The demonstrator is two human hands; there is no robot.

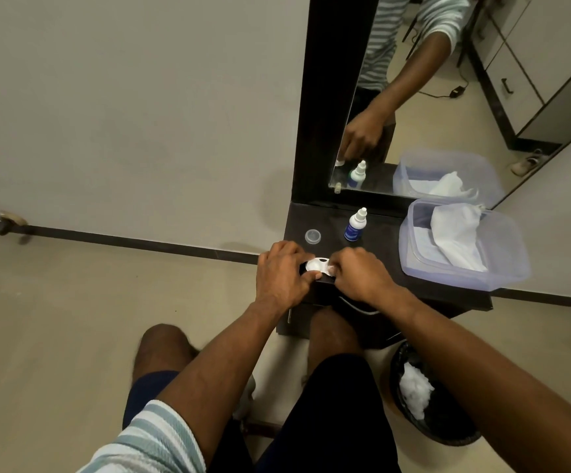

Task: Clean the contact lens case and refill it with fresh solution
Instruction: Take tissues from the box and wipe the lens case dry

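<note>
Both hands, left [282, 271] and right [359, 273], grip the white lens case [318, 265] on the dark table [393, 233].

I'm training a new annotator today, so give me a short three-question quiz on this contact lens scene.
1. True or false: the solution bottle lies on its side.
2. Which hands touch the lens case? A) left only B) right only C) both
3. Fill in: the loose clear cap sits to the ___ of the bottle.

Key: 1 false, it stands upright. 2 C, the left hand and right hand both hold it. 3 left.
</note>
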